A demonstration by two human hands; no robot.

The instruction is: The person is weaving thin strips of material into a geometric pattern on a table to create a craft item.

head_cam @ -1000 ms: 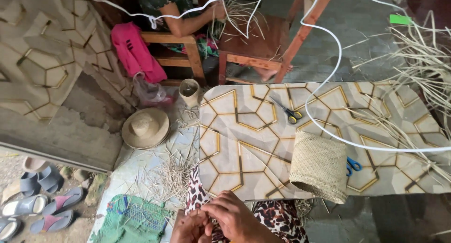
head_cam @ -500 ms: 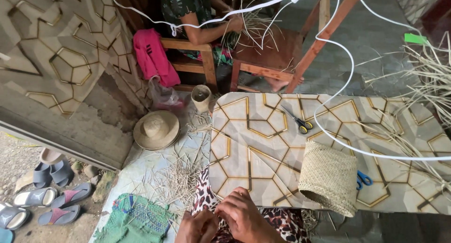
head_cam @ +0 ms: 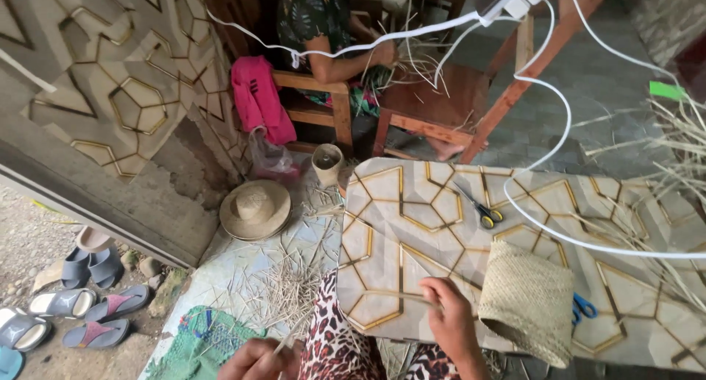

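Note:
My right hand [head_cam: 451, 321] is raised over the near edge of the patterned table [head_cam: 412, 218], pinching a thin pale straw strip [head_cam: 397, 296] that runs left from the fingers. My left hand [head_cam: 254, 359] is low at the bottom edge, beside my leopard-print lap [head_cam: 332, 343], closed on another pale strip [head_cam: 294, 334]. A woven straw basket [head_cam: 528, 298] lies on its side on the table just right of my right hand.
Yellow-handled scissors [head_cam: 482, 211] and blue-handled scissors [head_cam: 585, 306] lie on the table under a white cable [head_cam: 551, 148]. Loose straw [head_cam: 676, 174] piles at right. Another person [head_cam: 323, 27] weaves on a wooden chair. Straw hat [head_cam: 255, 209], small cup [head_cam: 326, 159], sandals [head_cam: 81, 306] on the floor.
My hands, held together over my lap before, have parted: the right rose over the table edge with a strip, the left dropped left. The view shifted left and up.

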